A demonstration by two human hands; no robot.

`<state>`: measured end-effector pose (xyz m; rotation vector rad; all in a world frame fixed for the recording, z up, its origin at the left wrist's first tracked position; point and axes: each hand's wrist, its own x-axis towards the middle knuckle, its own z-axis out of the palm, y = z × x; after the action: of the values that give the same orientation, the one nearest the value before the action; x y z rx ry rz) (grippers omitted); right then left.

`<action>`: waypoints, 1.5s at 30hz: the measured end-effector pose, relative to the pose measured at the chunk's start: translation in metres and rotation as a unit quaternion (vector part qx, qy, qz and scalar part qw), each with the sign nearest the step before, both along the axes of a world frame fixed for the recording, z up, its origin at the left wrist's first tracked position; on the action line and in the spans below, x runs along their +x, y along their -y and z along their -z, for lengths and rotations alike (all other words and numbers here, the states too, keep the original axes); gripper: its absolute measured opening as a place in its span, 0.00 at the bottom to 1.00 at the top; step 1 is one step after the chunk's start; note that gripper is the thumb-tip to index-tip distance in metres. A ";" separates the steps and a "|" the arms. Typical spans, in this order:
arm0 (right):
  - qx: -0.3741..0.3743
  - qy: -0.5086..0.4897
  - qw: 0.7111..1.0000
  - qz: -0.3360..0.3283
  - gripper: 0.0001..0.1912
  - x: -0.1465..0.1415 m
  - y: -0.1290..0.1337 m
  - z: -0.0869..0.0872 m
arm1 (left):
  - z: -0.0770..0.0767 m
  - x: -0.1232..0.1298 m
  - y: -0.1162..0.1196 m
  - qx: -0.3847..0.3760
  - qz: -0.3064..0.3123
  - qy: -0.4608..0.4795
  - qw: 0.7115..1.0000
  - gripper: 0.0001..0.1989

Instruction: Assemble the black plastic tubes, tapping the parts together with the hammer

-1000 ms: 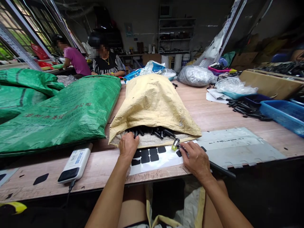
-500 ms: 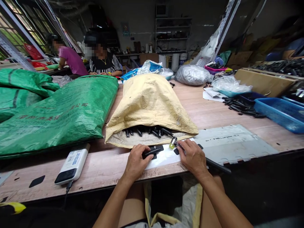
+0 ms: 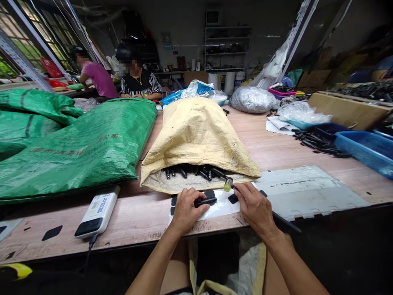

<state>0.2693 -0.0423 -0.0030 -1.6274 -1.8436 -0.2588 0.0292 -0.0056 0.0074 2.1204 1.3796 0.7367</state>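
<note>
- Fingers of the left hand (image 3: 186, 209) are clamped on a slim black piece (image 3: 210, 201), head view, just below frame centre; we see its tip pointing right.
- Right hand (image 3: 257, 209), further right: we see fingers closed around a hammer-like tool (image 3: 286, 222), yellow-green head (image 3: 227, 187) sticking out upper left, dark handle running lower right.
- Hands apart; between them we get a white sheet (image 3: 218, 208) with dark patches (image 3: 209, 194), at the near edge of the table (image 3: 251, 131).
- Frame centre, behind the hands: yellow sack (image 3: 199, 127) lying down, mouth towards us, more black pieces (image 3: 205, 173) showing inside.
- Left side: we mark a green sack (image 3: 92, 147), white power bank (image 3: 98, 213) in front, cable plugged in.
- Right side: grey sheet (image 3: 310, 190) near the right hand; blue basket (image 3: 362, 155) beside a dark heap (image 3: 322, 143).
- Upper left: we log a person in pink (image 3: 100, 80) and a person in a striped top (image 3: 141, 87).
</note>
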 end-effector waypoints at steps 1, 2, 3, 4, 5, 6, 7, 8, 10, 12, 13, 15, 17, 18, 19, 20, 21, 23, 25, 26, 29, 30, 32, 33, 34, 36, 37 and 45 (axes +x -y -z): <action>0.005 -0.027 1.000 -0.009 0.13 -0.004 0.002 -0.004 | 0.000 0.000 0.000 -0.001 0.000 -0.001 1.000 0.08; 0.005 -0.055 0.998 -0.024 0.13 -0.008 0.004 -0.008 | 0.000 0.000 0.000 -0.002 0.000 -0.003 1.000 0.08; -0.001 -0.079 0.996 -0.045 0.14 -0.012 0.006 -0.011 | 0.000 0.000 -0.001 -0.004 -0.001 -0.003 1.000 0.08; -0.012 -0.099 0.993 -0.070 0.14 -0.017 0.008 -0.015 | 0.000 0.000 -0.001 -0.005 -0.002 -0.003 1.000 0.08; -0.024 -0.114 0.989 -0.093 0.14 -0.022 0.010 -0.018 | 0.000 0.000 0.000 -0.006 -0.003 -0.002 1.000 0.09; -0.035 -0.123 0.985 -0.113 0.14 -0.027 0.012 -0.021 | 0.000 0.000 0.000 -0.007 -0.003 -0.001 1.000 0.09; -0.043 -0.128 0.983 -0.128 0.14 -0.031 0.013 -0.023 | 0.000 0.001 0.000 -0.008 -0.003 0.000 1.000 0.09; -0.048 -0.132 0.980 -0.139 0.14 -0.035 0.015 -0.026 | 0.001 0.001 0.000 -0.009 -0.004 0.001 1.000 0.09; -0.046 -0.140 0.977 -0.156 0.15 -0.042 0.018 -0.030 | 0.002 0.000 0.000 -0.012 -0.003 0.004 1.000 0.09; -0.039 -0.149 0.974 -0.167 0.17 -0.048 0.021 -0.032 | 0.003 0.000 0.000 -0.014 -0.003 0.006 1.000 0.09; -0.038 -0.149 0.973 -0.170 0.17 -0.050 0.021 -0.031 | 0.003 0.000 0.000 -0.013 -0.003 0.006 1.000 0.09; -0.048 -0.131 0.975 -0.172 0.17 -0.053 0.022 -0.028 | 0.003 -0.001 0.000 -0.010 -0.003 0.004 1.000 0.08; -0.066 -0.106 0.978 -0.167 0.16 -0.054 0.021 -0.023 | 0.002 -0.001 0.000 -0.006 -0.003 0.003 1.000 0.07; -0.073 -0.098 0.979 -0.164 0.16 -0.053 0.020 -0.022 | 0.002 0.000 0.000 -0.005 -0.003 0.002 1.000 0.07; -0.076 -0.095 0.980 -0.160 0.16 -0.051 0.020 -0.021 | 0.001 0.000 0.000 -0.006 -0.004 0.002 1.000 0.08; -0.073 -0.097 0.980 -0.156 0.16 -0.049 0.019 -0.020 | 0.001 0.000 0.000 -0.007 -0.005 0.002 1.000 0.08; -0.065 -0.104 0.981 -0.150 0.17 -0.047 0.018 -0.021 | 0.000 0.000 0.000 -0.010 -0.006 0.002 1.000 0.09; -0.039 -0.125 0.981 -0.141 0.17 -0.043 0.019 -0.022 | 0.000 0.001 0.000 -0.014 -0.006 0.000 1.000 0.08; -0.027 -0.140 0.980 -0.137 0.17 -0.041 0.020 -0.023 | 0.000 0.001 0.000 -0.012 -0.006 -0.002 1.000 0.08; -0.033 -0.140 0.980 -0.136 0.17 -0.041 0.021 -0.022 | 0.000 0.001 0.000 -0.011 -0.006 -0.003 1.000 0.08; -0.074 -0.129 0.980 -0.133 0.16 -0.041 0.024 -0.019 | 0.000 0.002 0.000 -0.007 -0.009 -0.004 1.000 0.08; -0.079 -0.128 0.980 -0.128 0.16 -0.040 0.024 -0.018 | 0.000 0.002 0.000 -0.007 -0.010 -0.003 1.000 0.08; -0.067 -0.135 0.982 -0.112 0.15 -0.036 0.022 -0.019 | -0.001 0.002 0.001 -0.008 -0.011 -0.001 1.000 0.08; -0.054 -0.139 0.984 -0.101 0.15 -0.032 0.021 -0.021 | -0.001 0.002 0.001 -0.008 -0.011 0.000 1.000 0.08; -0.044 -0.140 0.985 -0.089 0.15 -0.027 0.018 -0.022 | -0.002 0.002 0.001 -0.008 -0.009 -0.001 1.000 0.07; -0.034 -0.132 0.988 -0.067 0.14 -0.017 0.012 -0.023 | -0.003 0.001 0.001 -0.008 -0.006 -0.001 1.000 0.07; -0.035 -0.122 0.990 -0.057 0.13 -0.011 0.008 -0.022 | -0.004 0.001 0.001 -0.007 -0.003 -0.001 1.000 0.07; -0.044 -0.012 0.997 -0.068 0.11 0.012 -0.014 0.006 | -0.007 -0.001 0.002 -0.014 0.003 0.014 1.000 0.07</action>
<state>0.2818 -0.0279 -0.0087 -1.5468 -1.9623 -0.0992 0.0285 -0.0078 0.0146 2.0839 1.3596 0.7386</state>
